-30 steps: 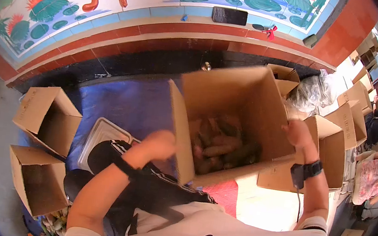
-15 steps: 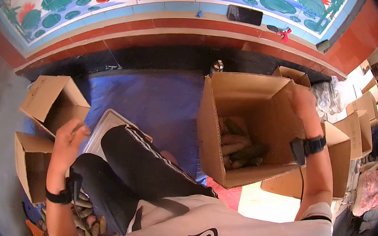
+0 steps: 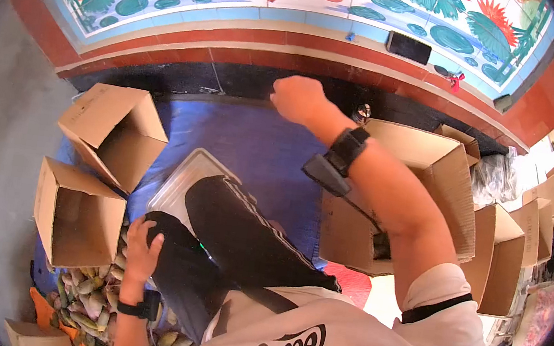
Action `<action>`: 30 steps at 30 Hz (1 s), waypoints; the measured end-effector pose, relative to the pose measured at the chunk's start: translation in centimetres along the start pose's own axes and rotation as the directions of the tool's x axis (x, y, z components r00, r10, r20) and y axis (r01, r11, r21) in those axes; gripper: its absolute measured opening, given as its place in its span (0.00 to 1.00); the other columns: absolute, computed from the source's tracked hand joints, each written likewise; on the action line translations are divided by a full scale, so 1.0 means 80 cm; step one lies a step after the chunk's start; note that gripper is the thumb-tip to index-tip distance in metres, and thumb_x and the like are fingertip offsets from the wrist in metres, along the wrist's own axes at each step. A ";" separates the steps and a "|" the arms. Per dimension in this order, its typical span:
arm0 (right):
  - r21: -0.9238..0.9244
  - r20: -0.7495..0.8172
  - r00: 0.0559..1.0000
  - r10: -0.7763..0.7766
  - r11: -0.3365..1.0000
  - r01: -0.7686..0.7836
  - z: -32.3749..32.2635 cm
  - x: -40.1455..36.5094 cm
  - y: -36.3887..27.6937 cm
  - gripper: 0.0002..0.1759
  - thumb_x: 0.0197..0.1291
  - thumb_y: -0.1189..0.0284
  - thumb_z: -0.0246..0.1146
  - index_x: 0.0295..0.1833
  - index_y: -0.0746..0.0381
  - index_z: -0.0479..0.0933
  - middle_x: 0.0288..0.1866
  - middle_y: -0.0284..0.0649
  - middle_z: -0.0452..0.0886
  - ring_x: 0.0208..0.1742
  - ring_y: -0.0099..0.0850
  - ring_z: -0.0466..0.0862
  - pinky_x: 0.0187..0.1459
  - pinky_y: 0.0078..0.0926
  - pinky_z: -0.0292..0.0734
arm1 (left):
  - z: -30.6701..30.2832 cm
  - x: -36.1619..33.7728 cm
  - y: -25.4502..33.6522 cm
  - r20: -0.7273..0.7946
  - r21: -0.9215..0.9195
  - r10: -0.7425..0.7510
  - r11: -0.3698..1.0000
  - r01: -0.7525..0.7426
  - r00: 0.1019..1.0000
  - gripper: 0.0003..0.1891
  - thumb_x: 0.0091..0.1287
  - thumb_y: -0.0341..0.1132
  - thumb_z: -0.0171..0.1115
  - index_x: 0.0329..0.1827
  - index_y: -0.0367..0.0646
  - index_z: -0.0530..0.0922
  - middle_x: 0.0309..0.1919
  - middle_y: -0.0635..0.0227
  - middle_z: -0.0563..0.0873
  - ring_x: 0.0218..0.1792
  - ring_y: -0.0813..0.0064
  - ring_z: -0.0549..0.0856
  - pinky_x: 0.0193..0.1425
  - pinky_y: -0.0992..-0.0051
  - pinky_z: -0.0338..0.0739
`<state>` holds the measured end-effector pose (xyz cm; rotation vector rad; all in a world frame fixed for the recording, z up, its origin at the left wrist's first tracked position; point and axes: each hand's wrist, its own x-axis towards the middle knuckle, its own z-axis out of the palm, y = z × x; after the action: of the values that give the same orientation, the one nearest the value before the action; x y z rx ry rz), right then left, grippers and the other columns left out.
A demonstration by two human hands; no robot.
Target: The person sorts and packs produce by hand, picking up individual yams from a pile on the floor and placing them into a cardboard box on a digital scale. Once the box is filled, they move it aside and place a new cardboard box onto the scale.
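My right hand (image 3: 298, 99) is in the air over the far edge of the blue sheet (image 3: 254, 132), left of a large cardboard box (image 3: 454, 195). Its fingers are curled in, and the back of the hand hides whatever may be inside. My right forearm covers much of that box's opening; a bit of dark green shows at its bottom. My left hand (image 3: 141, 250) is beside my bent knee, fingers apart and holding nothing visible. Below it lies a heap of green and pinkish elongated vegetables (image 3: 91, 302). A clear plastic tray or lid (image 3: 176, 178) lies partly under my leg.
Two open cardboard boxes, an upper one (image 3: 104, 117) and a lower one (image 3: 82, 184), are on the left. More boxes (image 3: 506, 249) line the right, near plastic bags (image 3: 494, 175). A phone (image 3: 408, 47) rests on the tiled ledge; a small metallic-topped object (image 3: 362, 112) stands by the wall.
My right hand has moved left from the large box's rim to above the sheet. My left hand has come down from beside the left boxes to my knee. The view has shifted left.
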<state>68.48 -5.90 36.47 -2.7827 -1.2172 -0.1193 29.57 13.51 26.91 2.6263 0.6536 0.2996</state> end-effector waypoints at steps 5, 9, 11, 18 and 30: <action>0.022 0.179 0.981 0.068 0.997 -0.073 0.097 0.011 -0.014 0.11 0.53 0.72 0.57 0.39 0.61 0.83 0.42 0.47 0.84 0.45 0.44 0.84 0.42 0.39 0.80 | 0.006 -0.031 -0.012 0.021 0.018 -0.019 1.000 0.018 1.000 0.27 0.64 0.46 0.58 0.61 0.41 0.67 0.69 0.46 0.56 0.69 0.44 0.54 0.71 0.51 0.49; 0.058 0.221 0.948 0.227 0.968 -0.245 0.196 -0.018 0.007 0.13 0.54 0.70 0.55 0.40 0.61 0.83 0.43 0.47 0.84 0.45 0.44 0.84 0.42 0.41 0.79 | 0.006 -0.050 -0.008 0.022 0.150 -0.086 0.985 0.082 0.996 0.34 0.61 0.51 0.60 0.66 0.42 0.64 0.71 0.46 0.50 0.70 0.40 0.49 0.70 0.47 0.45; 0.059 0.294 0.904 0.310 0.938 -0.341 0.235 -0.050 0.016 0.13 0.56 0.70 0.54 0.41 0.60 0.83 0.44 0.47 0.83 0.46 0.44 0.84 0.43 0.41 0.79 | 0.002 -0.057 -0.016 0.030 0.136 -0.092 0.987 0.087 0.995 0.36 0.59 0.52 0.60 0.67 0.42 0.62 0.71 0.46 0.49 0.70 0.41 0.47 0.70 0.45 0.44; -0.012 0.351 0.817 0.458 0.874 -0.485 0.367 -0.160 0.077 0.12 0.53 0.71 0.56 0.36 0.63 0.83 0.40 0.50 0.84 0.42 0.46 0.84 0.42 0.44 0.78 | -0.006 -0.079 -0.021 0.016 0.217 -0.260 0.944 0.250 0.966 0.44 0.50 0.45 0.68 0.70 0.45 0.57 0.73 0.50 0.40 0.72 0.44 0.42 0.71 0.44 0.41; -0.300 0.084 0.945 0.316 0.912 -0.278 0.454 -0.254 0.073 0.07 0.50 0.73 0.58 0.27 0.58 0.82 0.30 0.45 0.82 0.40 0.41 0.81 0.52 0.39 0.66 | 0.000 -0.052 -0.005 0.095 0.324 -0.296 0.912 0.251 0.951 0.43 0.54 0.54 0.62 0.70 0.46 0.57 0.73 0.50 0.42 0.72 0.43 0.42 0.70 0.41 0.40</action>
<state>60.17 -20.11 -2.16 -3.2382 -0.8367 -0.0938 25.76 11.79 26.28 2.7610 1.0816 -0.0833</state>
